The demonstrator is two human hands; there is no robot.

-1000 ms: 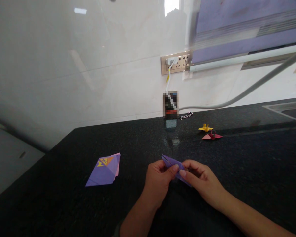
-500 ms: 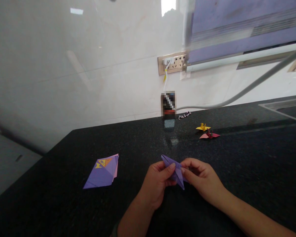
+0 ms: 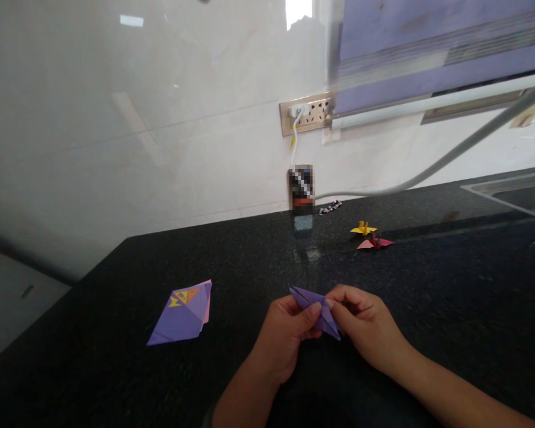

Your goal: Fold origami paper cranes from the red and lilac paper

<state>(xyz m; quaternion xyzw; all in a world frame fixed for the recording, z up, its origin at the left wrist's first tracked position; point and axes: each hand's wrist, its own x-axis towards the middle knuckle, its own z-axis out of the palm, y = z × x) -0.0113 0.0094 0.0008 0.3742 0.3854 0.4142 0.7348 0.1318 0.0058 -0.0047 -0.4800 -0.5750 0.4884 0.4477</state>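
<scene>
A folded purple origami paper (image 3: 329, 320) with pointed ends is held between my two hands above the dark countertop. My left hand (image 3: 289, 327) pinches its left side, thumb on top and fingers underneath. At the right edge, my right hand (image 3: 363, 315) pinches the paper between thumb and forefinger, and the two thumbs lie close together. Part of the paper is hidden behind the fingers. To the left, flat on the counter, lies a purple paper packet (image 3: 178, 321) with yellow and orange print, pink sheets showing along its right edge.
A yellow paper crane (image 3: 364, 229) and a red-pink paper crane (image 3: 375, 243) stand beyond my right hand. Against the wall, a blurred-out device (image 3: 302, 189) has a white cable running to a socket (image 3: 305, 113). Beside it is a patterned strand (image 3: 330, 208). A grey hose (image 3: 450, 157) crosses at right.
The purple origami paper has turned slightly in my hands, and my thumbs are closer together. The whole view has shifted a little, so the surroundings appear slightly further left.
</scene>
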